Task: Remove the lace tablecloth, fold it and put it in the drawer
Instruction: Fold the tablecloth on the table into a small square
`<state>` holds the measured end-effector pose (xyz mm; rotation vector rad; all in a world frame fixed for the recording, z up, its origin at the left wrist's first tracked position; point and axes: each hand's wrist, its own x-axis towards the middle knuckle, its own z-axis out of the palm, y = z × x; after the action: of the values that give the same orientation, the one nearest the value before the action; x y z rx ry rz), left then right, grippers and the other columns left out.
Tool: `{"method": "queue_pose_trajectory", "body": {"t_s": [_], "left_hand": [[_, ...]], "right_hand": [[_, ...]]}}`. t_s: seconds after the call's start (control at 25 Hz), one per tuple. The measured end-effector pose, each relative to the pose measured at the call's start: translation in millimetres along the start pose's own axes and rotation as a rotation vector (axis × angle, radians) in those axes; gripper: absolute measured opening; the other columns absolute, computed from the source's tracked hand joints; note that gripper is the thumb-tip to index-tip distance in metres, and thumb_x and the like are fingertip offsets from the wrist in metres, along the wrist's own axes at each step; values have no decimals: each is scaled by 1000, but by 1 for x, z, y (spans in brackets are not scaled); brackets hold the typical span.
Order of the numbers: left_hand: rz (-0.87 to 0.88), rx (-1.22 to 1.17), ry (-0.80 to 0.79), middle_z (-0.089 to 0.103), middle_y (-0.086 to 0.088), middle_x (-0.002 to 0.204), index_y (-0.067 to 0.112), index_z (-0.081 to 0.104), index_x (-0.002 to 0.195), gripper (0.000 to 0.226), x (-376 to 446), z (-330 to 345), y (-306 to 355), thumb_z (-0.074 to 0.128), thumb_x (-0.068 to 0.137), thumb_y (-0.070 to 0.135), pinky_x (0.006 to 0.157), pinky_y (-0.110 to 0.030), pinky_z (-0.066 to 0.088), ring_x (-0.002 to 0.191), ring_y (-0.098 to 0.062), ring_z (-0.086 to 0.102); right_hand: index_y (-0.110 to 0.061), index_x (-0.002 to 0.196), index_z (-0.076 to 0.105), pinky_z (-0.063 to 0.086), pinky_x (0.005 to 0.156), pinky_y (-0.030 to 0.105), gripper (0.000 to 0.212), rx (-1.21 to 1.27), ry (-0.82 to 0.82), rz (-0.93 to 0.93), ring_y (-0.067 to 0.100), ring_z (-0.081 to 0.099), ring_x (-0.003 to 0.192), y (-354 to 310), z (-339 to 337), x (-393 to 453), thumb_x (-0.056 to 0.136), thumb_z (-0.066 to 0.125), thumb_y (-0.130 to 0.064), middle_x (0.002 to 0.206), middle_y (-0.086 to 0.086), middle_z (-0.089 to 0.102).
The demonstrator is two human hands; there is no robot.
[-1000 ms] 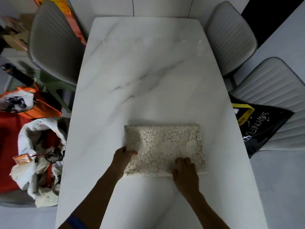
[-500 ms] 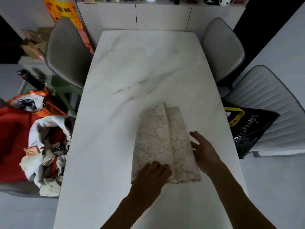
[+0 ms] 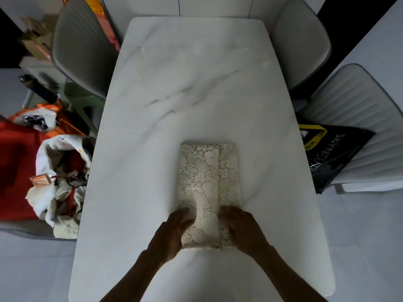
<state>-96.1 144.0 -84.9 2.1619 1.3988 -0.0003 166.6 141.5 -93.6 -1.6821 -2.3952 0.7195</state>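
The cream lace tablecloth (image 3: 208, 182) lies folded into a narrow upright rectangle on the white marble table (image 3: 196, 94), slightly right of the middle and near me. One folded layer overlaps the other along a lengthwise edge. My left hand (image 3: 174, 232) presses against the cloth's near left corner. My right hand (image 3: 244, 229) rests on its near right corner. Both hands hold the bundle's near end from the sides. No drawer is in view.
Grey chairs stand at the far left (image 3: 80, 44), far right (image 3: 301, 42) and right (image 3: 357, 118). A black printed bag (image 3: 331, 153) lies on the floor at the right. A pile of white and orange-red cloth (image 3: 54, 177) sits left of the table.
The wide flat rectangle was folded over sideways into a narrow bundle. My hands moved from smoothing the fold to clasping its near end. The view tilted slightly downward.
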Motion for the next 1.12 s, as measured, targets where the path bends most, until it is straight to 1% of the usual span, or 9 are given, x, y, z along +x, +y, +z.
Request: {"method": "queue_pose_trajectory", "body": {"t_s": [0.16,0.28,0.36,0.44,0.64,0.8,0.88,1.0,1.12], "left_hand": [[177,227,-52,53,-4,144,21,61,130,82,16,-20,-39,79,52,0,91,-27,53,127,-23,55],[260,316,-102,25,-5,160,25,38,147,82,37,-20,-63,71,71,27,116,-44,29,147,-27,24],[284,327,-181,1,1,164,32,16,153,94,46,-13,-76,61,75,56,121,-43,7,151,-20,0],[281,353,-197,-3,3,164,33,9,154,102,48,-6,-83,56,71,67,121,-42,2,151,-18,-3],[231,256,39,14,-1,163,28,18,153,82,48,11,-74,46,78,14,117,-43,22,150,-22,11],[295,112,102,29,-1,159,29,35,148,81,58,3,-76,68,76,11,111,-41,35,146,-23,27],[306,-63,98,54,0,143,29,54,136,65,65,-12,-79,78,76,19,102,-36,47,132,-21,49],[73,-337,19,69,16,79,40,67,97,12,74,-40,-78,67,85,39,66,-22,51,73,-2,64],[-352,-665,16,55,8,54,19,55,66,45,94,-48,-70,53,90,58,59,-34,49,52,-6,54]], "right_hand": [[-15,124,66,53,96,44,70,-165,-38,-121,30,54,127,37,-9,-1,59,79,6,139,5,58],[-20,143,46,40,110,50,79,-347,-124,-217,33,36,141,66,-20,12,70,74,-14,155,7,37],[-22,151,30,27,116,54,74,-414,-122,-279,31,20,148,80,-17,16,84,60,-35,161,7,23],[-23,154,22,22,118,54,73,-427,-131,-323,30,12,150,93,-12,18,90,49,-47,163,7,17],[-25,154,18,22,118,53,79,-432,-126,-472,30,14,150,98,2,24,90,54,-51,163,6,16],[-28,154,19,25,118,46,87,-381,-176,-405,23,20,149,89,7,24,81,64,-40,163,-2,18],[-32,150,31,28,117,39,66,-185,-104,-322,14,29,145,87,2,28,89,55,-30,158,-9,32],[-27,124,66,50,96,30,34,732,-166,52,14,62,118,77,-22,44,92,58,-39,125,-5,69],[-6,85,67,46,72,31,48,1046,-71,482,22,64,81,72,-40,79,80,64,-54,83,2,68]]}}
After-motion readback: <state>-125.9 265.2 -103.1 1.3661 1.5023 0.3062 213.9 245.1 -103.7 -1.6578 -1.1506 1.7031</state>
